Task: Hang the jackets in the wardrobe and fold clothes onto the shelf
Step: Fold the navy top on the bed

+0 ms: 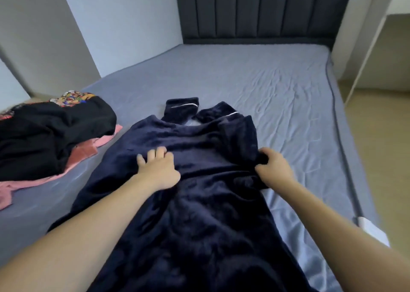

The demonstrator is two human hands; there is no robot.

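A dark navy plush fleece garment [199,191] lies spread flat on the bed with the blue-grey sheet [277,87], its long axis running from the person's body toward the dark padded headboard [255,9]. Its far end, toward the headboard, carries two cuffed pieces with thin white piping. The left hand [158,169] rests palm-down on the middle of the navy garment, fingers [153,155] slightly apart and bent at the tips, pressing into the fleece. The right hand [274,166] is at the garment's right edge, its fingers curled round a bunched fold of the fabric and gripping it. Left of the navy garment, near but apart, sits a heap of black clothing [55,132] with a colourful printed patch, lying on a pink cloth [84,154]. Right of the garment the sheet is wrinkled, and beyond the bed edge is pale wooden flooring [381,136].
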